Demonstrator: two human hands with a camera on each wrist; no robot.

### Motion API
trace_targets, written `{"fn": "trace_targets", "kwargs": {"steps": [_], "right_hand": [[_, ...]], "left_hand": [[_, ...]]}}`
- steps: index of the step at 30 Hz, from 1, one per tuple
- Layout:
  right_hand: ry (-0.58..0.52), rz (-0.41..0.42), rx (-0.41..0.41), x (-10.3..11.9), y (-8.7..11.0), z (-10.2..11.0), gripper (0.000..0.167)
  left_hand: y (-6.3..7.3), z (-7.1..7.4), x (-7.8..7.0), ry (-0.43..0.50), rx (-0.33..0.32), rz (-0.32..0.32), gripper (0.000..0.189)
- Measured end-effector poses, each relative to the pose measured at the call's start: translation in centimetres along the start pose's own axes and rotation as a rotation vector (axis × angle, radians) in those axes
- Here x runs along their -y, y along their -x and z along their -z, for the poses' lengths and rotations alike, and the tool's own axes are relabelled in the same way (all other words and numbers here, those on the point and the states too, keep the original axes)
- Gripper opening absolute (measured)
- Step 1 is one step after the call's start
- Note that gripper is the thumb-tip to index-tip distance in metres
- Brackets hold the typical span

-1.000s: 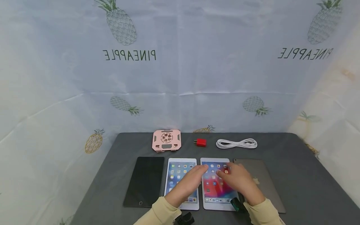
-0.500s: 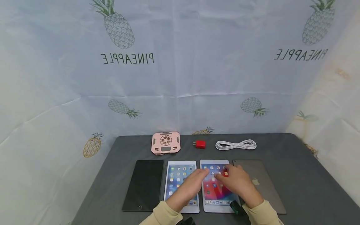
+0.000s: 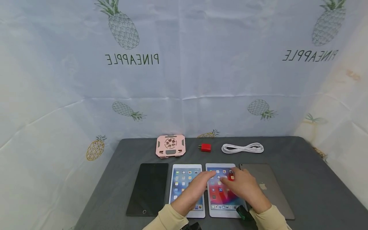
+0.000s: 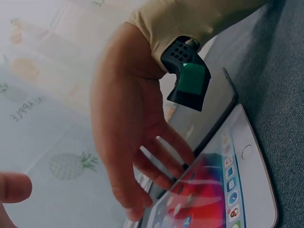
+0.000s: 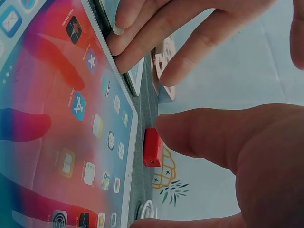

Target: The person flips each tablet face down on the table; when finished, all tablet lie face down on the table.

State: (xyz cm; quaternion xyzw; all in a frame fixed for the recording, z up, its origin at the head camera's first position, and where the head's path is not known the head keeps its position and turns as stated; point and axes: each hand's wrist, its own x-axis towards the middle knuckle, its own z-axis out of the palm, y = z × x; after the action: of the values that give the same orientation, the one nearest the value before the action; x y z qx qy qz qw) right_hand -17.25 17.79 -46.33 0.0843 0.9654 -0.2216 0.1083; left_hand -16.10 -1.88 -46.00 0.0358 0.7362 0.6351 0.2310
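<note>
A white tablet (image 3: 222,196) lies flat on the dark table, its lit screen red and blue with app icons. My left hand (image 3: 197,187) stands along its left side; in the right wrist view the left fingertips (image 5: 124,61) reach down at that edge. On the opposite side is my right hand (image 3: 245,188), fingers stretched to the right edge and thumb (image 5: 190,130) raised over the screen. Both hands flank the tablet with fingers fairly straight. Another white tablet (image 3: 179,183), also lit, lies partly under my left forearm in the head view.
A black tablet (image 3: 149,188) lies on the left, and a grey tablet (image 3: 271,188) lies back-up on the right. Behind them are a pink bracket-like stand (image 3: 171,146), a red charger plug (image 3: 205,147) and a coiled white cable (image 3: 242,148). A pineapple-print cloth (image 3: 201,73) hangs behind the table (image 3: 310,185).
The head view has shifted slightly, so the table appears a little lower. Both hands stay at the sides of the same tablet, and the objects keep their places.
</note>
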Motion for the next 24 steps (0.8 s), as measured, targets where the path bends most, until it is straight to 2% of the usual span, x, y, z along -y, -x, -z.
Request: {"fn": "trace_targets", "kwargs": {"steps": [5, 12, 18, 24], "right_hand": [[-0.007, -0.008, 0.011, -0.1, 0.0, 0.1, 0.09], [-0.024, 0.025, 0.011, 0.1, -0.1, 0.1, 0.089], [-0.071, 0.033, 0.024, 0.7, 0.2, -0.1, 0.105], [-0.078, 0.061, 0.012, 1.1, 0.4, -0.4, 0.107]], "left_hand": [[-0.3, 0.0, 0.0, 0.046, -0.013, 0.002, 0.072], [-0.3, 0.3, -0.2, 0.121, -0.081, 0.057, 0.074], [-0.2, 1.0, -0.7, 0.182, -0.044, 0.085, 0.082], [0.0, 1.6, -1.0, 0.198, -0.058, 0.068, 0.079]]}}
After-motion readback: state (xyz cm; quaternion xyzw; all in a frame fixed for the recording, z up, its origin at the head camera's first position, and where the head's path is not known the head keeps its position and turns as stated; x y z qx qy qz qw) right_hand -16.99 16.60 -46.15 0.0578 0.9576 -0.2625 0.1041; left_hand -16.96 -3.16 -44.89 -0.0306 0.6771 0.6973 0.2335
